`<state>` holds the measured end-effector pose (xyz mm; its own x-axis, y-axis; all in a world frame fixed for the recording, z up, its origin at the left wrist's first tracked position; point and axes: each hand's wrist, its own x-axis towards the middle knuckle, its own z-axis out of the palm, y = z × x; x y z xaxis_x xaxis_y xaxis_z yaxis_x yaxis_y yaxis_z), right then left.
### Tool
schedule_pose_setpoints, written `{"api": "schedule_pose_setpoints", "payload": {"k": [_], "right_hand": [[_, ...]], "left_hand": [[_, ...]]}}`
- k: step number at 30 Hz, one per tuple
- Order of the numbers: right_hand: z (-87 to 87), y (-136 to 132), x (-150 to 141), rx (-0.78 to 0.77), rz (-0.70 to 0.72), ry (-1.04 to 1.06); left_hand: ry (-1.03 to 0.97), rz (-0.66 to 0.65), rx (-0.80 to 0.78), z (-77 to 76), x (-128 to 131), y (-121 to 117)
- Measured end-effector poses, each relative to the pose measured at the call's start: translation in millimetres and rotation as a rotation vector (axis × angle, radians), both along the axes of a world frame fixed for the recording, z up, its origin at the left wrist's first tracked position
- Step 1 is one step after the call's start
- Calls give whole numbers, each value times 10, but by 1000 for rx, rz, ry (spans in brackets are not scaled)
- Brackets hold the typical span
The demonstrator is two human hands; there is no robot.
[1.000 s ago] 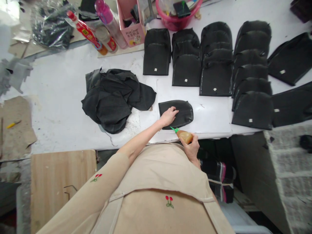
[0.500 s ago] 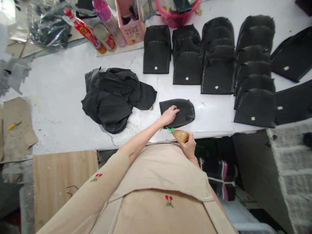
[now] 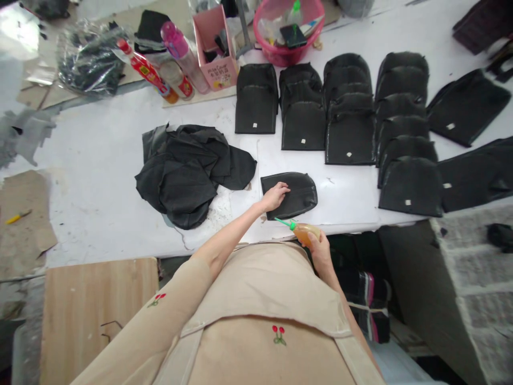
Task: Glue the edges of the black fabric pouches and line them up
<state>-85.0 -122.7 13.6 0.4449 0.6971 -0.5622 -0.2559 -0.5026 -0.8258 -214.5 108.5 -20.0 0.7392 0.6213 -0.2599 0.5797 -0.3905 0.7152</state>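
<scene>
My right hand (image 3: 321, 250) is wrapped round a squeeze bottle (image 3: 306, 233) of amber liquid, probably glue, with a green nozzle. The bottle lies tilted, its nozzle pointing left at the near edge of a black rounded fabric piece (image 3: 298, 193). On that piece rests my left hand (image 3: 276, 196), fingers loosely bent over its left half and apparently gripping nothing. The piece lies flat near the table's front edge, its curved end to the right. To its left is a loose heap of black fabric pieces (image 3: 188, 171).
Overlapping rows of similar black pieces (image 3: 348, 136) cover the right side of the table (image 3: 92, 176). Behind stand a pink box (image 3: 216, 72), several bottles (image 3: 182, 51) and a pink basin (image 3: 276, 53). A wooden board (image 3: 92, 315) is at lower left.
The right hand has shifted slightly right and turned the bottle flatter, so its nozzle shows longer. The left hand stays on the black piece. The whole view has tilted a little.
</scene>
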Motion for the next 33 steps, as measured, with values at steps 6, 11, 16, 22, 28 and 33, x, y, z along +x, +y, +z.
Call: {"api": "schedule_pose_setpoints", "payload": {"k": [6,11,16,22,28,33], "right_hand": [[19,-80,447,162,-333,291],[3,41,723,169,-648,507],[-119,153,830,115,-676,523],[-200,212,903,100,-675,495],[-198,272,1109,140,-727,493],[-194,316,1270,153,-753,471]], "left_hand": [[-148,439,-265,98,-149,-30],[236,711,-91,142,-393,-73],[259,758,-212,46,-386,-120],[105,780,-369,94,-341,-189],[-609,879,-971,304,-386,-387],[-730,1003,-1166,331,-321,-469]]}}
